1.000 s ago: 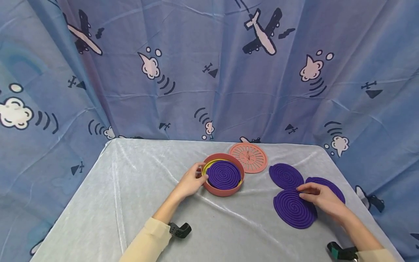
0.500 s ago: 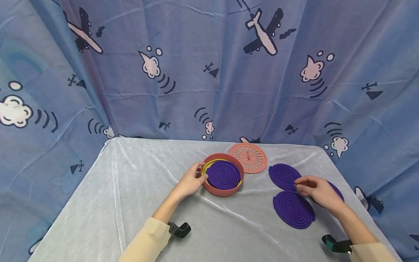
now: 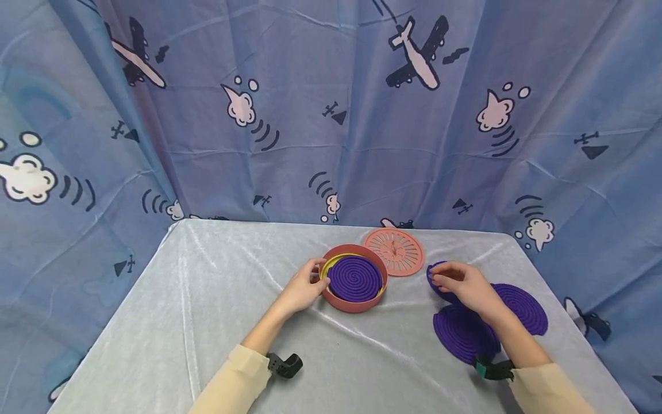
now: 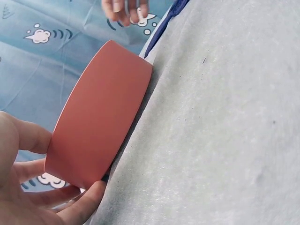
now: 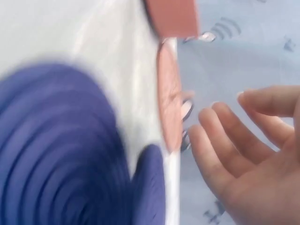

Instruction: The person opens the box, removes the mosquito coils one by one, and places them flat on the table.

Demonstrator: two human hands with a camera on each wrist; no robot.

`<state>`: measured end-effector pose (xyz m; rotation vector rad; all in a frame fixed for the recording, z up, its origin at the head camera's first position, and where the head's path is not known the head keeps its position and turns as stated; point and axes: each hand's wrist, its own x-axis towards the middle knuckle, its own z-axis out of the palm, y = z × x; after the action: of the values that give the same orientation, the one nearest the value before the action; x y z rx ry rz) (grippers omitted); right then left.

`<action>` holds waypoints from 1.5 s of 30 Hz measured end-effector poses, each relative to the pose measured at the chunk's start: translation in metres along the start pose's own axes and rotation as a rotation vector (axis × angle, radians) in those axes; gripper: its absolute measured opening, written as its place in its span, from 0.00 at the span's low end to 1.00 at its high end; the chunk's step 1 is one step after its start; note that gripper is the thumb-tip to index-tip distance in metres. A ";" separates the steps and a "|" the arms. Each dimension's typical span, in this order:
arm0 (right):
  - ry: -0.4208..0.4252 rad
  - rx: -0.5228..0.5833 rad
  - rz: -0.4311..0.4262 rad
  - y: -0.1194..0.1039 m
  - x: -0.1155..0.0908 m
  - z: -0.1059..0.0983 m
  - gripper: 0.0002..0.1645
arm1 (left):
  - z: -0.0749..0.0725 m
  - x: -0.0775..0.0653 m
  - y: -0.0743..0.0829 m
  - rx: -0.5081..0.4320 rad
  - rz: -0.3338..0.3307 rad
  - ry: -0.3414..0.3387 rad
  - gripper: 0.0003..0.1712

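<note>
My left hand [image 3: 302, 286] holds the near-left side of a round terracotta-coloured box [image 3: 354, 305], thumb by the rim and fingers at the wall. Inside lies a purple spiral coaster [image 3: 354, 279] above a yellow ring-like edge [image 3: 328, 263]. In the left wrist view the fingers [image 4: 82, 204] reach the base of the wall. My right hand [image 3: 465, 287] hovers empty over a purple spiral coaster [image 3: 436, 283], mostly covering it, with its fingers loosely bent. Two more spiral coasters lie beside it, a front coaster [image 3: 462, 330] partly under the forearm and a right coaster [image 3: 522, 307].
A round slotted salmon-coloured lid [image 3: 395, 252] with a small knob lies flat behind the box. Grey-white cloth [image 3: 233, 276] covers the table. A blue curtain [image 3: 289, 115] with airplane prints hangs behind its far edge.
My right hand has moved left and away from me, from between the coasters to over the back one, uncovering the right coaster. The left hand and the box stay put.
</note>
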<state>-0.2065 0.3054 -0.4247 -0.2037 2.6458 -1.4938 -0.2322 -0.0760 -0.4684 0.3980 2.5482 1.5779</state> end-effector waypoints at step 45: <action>-0.010 0.302 0.040 -0.012 0.043 0.097 0.25 | 0.005 0.006 -0.004 0.023 0.006 0.010 0.27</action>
<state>-0.2338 0.2108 -0.4654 -0.1327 2.3600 -1.8439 -0.2371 -0.0717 -0.4743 0.4010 2.5779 1.5574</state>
